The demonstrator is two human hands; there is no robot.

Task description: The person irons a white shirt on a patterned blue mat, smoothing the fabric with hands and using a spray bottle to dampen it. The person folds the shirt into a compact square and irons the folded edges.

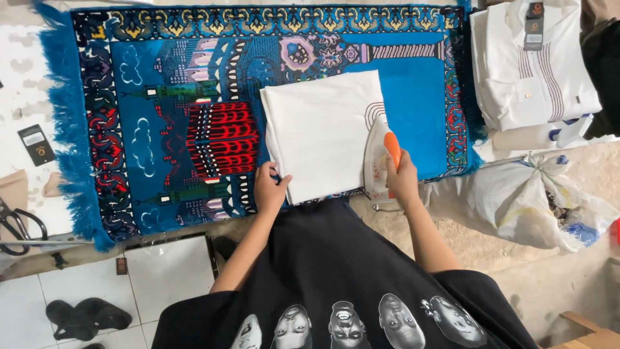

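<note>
— Both hands are down on the work. What is each doing?

— Left hand (270, 189) lies nearly flat on the near left corner of the folded white cloth (320, 132), fingers reaching over its edge and pinning it down. Right hand (402, 178) is wrapped tight around the orange handle of the white iron (381, 155), which rests on the cloth's right edge.

— And where does the cloth sit?

— On the blue patterned rug (155, 129), right of the red-striped block in its design. The rug seems to serve as the pressing pad.

— How far along does the pressing look?

— My reading only: the cloth is already folded into a neat rectangle and most of its face looks smooth. The iron stands at the right side, so that strip seems to be what is under heat now. I cannot tell whether the layers beneath are done.

— Anything near the cloth on the floor side?

— Left of the rug, black-handled scissors (19, 226) and a small dark card (36, 145); nearer the person, dark sandals (84, 317) on white tiles.

— And beyond the cloth?

— To its right, a crumpled white plastic sack (516, 200). Farther, past the rug's right border, a folded white shirt (533, 64) with a tag at the collar, lying pressed and flat. That looks like one piece finished.
</note>
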